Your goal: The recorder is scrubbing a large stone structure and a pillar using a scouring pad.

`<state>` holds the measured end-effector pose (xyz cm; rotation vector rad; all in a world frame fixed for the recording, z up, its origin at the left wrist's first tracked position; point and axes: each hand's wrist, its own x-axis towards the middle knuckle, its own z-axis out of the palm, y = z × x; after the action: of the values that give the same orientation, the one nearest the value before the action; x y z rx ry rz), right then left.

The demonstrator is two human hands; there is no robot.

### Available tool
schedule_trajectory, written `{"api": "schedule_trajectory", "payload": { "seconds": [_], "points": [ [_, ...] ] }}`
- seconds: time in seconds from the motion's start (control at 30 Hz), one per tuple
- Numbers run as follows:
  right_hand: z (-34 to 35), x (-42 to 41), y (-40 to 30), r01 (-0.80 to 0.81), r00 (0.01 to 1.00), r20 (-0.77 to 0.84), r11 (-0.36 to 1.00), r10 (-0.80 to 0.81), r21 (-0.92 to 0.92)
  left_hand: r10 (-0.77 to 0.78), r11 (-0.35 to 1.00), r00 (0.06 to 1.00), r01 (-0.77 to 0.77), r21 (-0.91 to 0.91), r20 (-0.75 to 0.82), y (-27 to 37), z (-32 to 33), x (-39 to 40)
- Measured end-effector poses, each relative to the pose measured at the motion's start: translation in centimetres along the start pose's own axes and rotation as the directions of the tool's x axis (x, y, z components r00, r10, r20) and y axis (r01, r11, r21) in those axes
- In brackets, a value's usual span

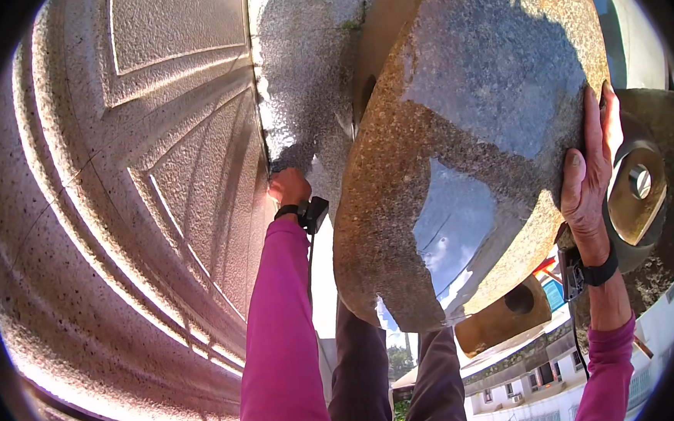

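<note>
A large polished stone piece [485,172] with a glossy, reflecting surface stands before me, slightly right of the middle. My right hand [592,166] lies along its right edge with the fingers apart and the thumb on its near side. My left hand [289,185] is bent into a fist beside the base of a carved stone wall panel [198,207]; whether it holds anything is hidden. Both wrists wear dark straps with small black devices. The glossy ground [300,85] beyond my left hand is wet or polished, with dark shadow across it.
A brown stone block with a round hole [502,316] lies at the lower right. Another stone form with a round opening [636,186] stands behind my right hand. White buildings [516,399] show at the lower right. My legs are below the large stone.
</note>
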<state>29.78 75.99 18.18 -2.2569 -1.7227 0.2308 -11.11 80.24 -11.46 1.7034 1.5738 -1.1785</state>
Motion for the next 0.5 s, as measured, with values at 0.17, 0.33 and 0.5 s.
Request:
{"api": "schedule_trajectory", "payload": {
  "seconds": [0.17, 0.33, 0.5],
  "points": [
    [0.1, 0.7, -0.7, 0.046, 0.999, -0.021, 0.998, -0.047, -0.043, -0.035, 0.999, 0.996, 0.036, -0.017, 0.078, -6.4, 11.6, -5.9],
    [0.0, 0.1, -0.2, 0.03, 0.999, 0.044, 0.992, -0.025, -0.121, 0.075, 0.915, 0.926, -0.212, -0.345, -0.371, -2.0, 6.1, -7.4],
    [0.1, 0.3, -0.4, 0.016, 0.998, 0.06, 0.992, -0.008, -0.124, 0.188, 0.893, 0.681, -0.419, -0.166, -0.708, 3.4, -7.5, -1.9]
  ]
}}
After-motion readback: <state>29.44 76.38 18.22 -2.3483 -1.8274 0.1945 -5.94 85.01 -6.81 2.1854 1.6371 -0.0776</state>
